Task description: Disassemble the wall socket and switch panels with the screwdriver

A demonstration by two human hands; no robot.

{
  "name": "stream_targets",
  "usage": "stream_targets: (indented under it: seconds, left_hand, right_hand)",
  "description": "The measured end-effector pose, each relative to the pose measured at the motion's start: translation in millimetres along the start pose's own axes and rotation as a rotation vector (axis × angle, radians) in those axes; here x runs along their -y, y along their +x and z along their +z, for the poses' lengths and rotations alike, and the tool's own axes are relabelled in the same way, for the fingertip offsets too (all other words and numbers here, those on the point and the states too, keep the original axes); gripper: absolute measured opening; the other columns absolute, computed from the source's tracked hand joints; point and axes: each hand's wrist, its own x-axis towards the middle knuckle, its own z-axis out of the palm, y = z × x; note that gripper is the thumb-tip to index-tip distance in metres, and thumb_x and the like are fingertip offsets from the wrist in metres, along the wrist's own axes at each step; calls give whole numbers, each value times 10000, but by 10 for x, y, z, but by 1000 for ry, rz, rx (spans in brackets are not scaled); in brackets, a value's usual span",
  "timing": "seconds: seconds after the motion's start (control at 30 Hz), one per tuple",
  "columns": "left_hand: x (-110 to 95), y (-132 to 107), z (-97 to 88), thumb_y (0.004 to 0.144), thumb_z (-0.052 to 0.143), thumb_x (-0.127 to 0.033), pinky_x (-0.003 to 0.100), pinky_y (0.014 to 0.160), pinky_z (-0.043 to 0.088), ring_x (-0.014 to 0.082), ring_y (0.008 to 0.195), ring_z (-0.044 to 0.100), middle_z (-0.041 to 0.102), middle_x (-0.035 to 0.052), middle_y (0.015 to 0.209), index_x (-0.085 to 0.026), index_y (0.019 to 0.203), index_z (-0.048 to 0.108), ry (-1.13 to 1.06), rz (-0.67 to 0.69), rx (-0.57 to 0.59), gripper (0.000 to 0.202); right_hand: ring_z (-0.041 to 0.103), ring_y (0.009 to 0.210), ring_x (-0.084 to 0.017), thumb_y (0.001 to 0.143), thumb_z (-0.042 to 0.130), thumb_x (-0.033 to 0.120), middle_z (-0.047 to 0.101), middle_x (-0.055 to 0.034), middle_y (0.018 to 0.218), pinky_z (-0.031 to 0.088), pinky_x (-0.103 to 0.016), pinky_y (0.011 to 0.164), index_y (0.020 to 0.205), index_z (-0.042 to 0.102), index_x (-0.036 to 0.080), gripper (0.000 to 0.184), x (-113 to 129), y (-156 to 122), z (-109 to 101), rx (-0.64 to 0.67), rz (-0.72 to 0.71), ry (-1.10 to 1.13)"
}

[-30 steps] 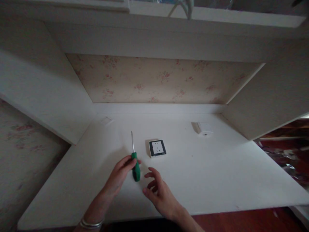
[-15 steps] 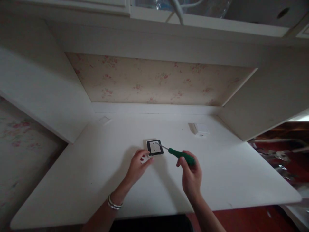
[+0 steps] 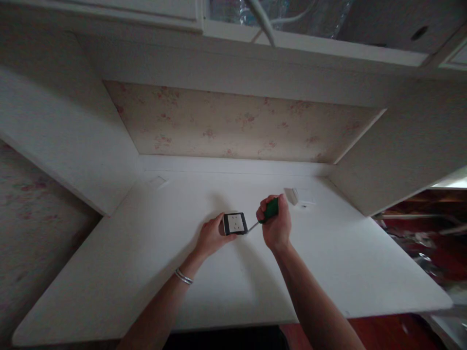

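A wall socket [image 3: 235, 223] with a white face and black surround sits over the white desktop. My left hand [image 3: 213, 236] grips its left side, the thumb along the near edge and the fingers at the far left corner. In my right hand [image 3: 277, 221] is a screwdriver [image 3: 270, 210], its green handle wrapped in my fist. The metal shaft slants down to the left, and its tip meets the socket's near right corner. Whether the tip is wedged into a gap there is too small to tell.
A white box-like fitting [image 3: 303, 196] lies at the back right of the desktop [image 3: 328, 262]. A thin white square frame [image 3: 158, 182] lies at the back left. White side panels flank the desk, and a shelf with a white cable [image 3: 263, 22] hangs overhead.
My left hand has closed on the socket's side. The screwdriver tip has gone from the socket's face to its near right corner, and my right hand has risen and turned into a fist grip.
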Motion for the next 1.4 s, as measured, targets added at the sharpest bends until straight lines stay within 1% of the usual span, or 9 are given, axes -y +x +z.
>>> stream_targets:
  seconds: [0.13, 0.3, 0.6, 0.8, 0.97, 1.07, 1.2, 1.33, 1.4]
  left_hand:
    - [-50, -39, -24, 621, 772, -513, 389, 930, 433, 275, 1079, 597, 640, 50, 1193, -313, 1318, 466, 94, 69, -22, 787]
    - [-4, -45, -13, 613, 777, -514, 407, 954, 415, 284, 1091, 588, 631, 51, 1216, -305, 1336, 450, 123, 88, -41, 821]
    - [5, -36, -24, 617, 775, -501, 406, 978, 387, 281, 1140, 551, 617, 34, 1237, -310, 1331, 447, 112, 90, -15, 808]
    - [-37, -39, -44, 632, 769, -493, 393, 958, 388, 276, 1102, 570, 628, 33, 1215, -312, 1323, 443, 116, 94, -22, 785]
    - [-14, -38, -33, 634, 766, -502, 399, 943, 406, 287, 1091, 577, 623, 57, 1223, -277, 1329, 443, 142, 91, -31, 798]
    - [-27, -42, -42, 641, 758, -503, 386, 927, 426, 279, 1092, 576, 621, 53, 1220, -268, 1319, 455, 139, 101, -35, 779]
    - [-82, -55, -75, 655, 752, -493, 362, 877, 454, 267, 1054, 591, 641, 35, 1178, -274, 1292, 477, 120, 120, -39, 728]
    - [-104, -58, -84, 662, 749, -489, 354, 890, 450, 255, 1039, 600, 648, 22, 1173, -279, 1286, 478, 125, 133, -35, 713]
    - [-84, -56, -71, 647, 759, -493, 372, 928, 432, 261, 1065, 592, 633, 30, 1211, -273, 1304, 463, 145, 121, -44, 754]
  right_hand:
    - [342, 408, -65, 832, 496, 579, 413, 67, 530, 276, -200, 386, 685, 464, 204, 404, -184, 105, 208, 19, 52, 72]
    - [352, 404, -62, 814, 535, 534, 435, 66, 521, 271, -191, 379, 663, 472, 200, 372, -380, 172, 393, 72, 56, 73]
    - [367, 416, -70, 812, 557, 506, 458, 59, 514, 271, -194, 383, 670, 501, 193, 349, -596, 168, 469, 140, 70, -26]
    - [382, 428, -77, 815, 548, 456, 471, 55, 534, 297, -209, 397, 653, 510, 193, 311, -559, 157, 480, 179, 59, -93]
    - [494, 554, -103, 795, 536, 337, 539, 31, 628, 377, -211, 500, 720, 549, 191, 165, -392, 209, 543, 375, 79, -278]
    - [512, 572, -116, 786, 528, 331, 545, 39, 639, 386, -216, 510, 786, 532, 205, 126, -326, 265, 569, 413, 94, -327]
    - [509, 553, -127, 832, 494, 466, 538, 30, 597, 404, -236, 531, 770, 553, 197, 282, -257, 319, 608, 495, 52, -679]
    - [610, 762, -170, 873, 446, 512, 660, -54, 869, 445, -286, 713, 867, 633, 201, 363, -62, 356, 689, 586, -198, -1336]
    - [633, 830, -226, 870, 422, 556, 672, -105, 933, 449, -338, 747, 923, 649, 194, 431, 70, 384, 728, 586, -262, -1667]
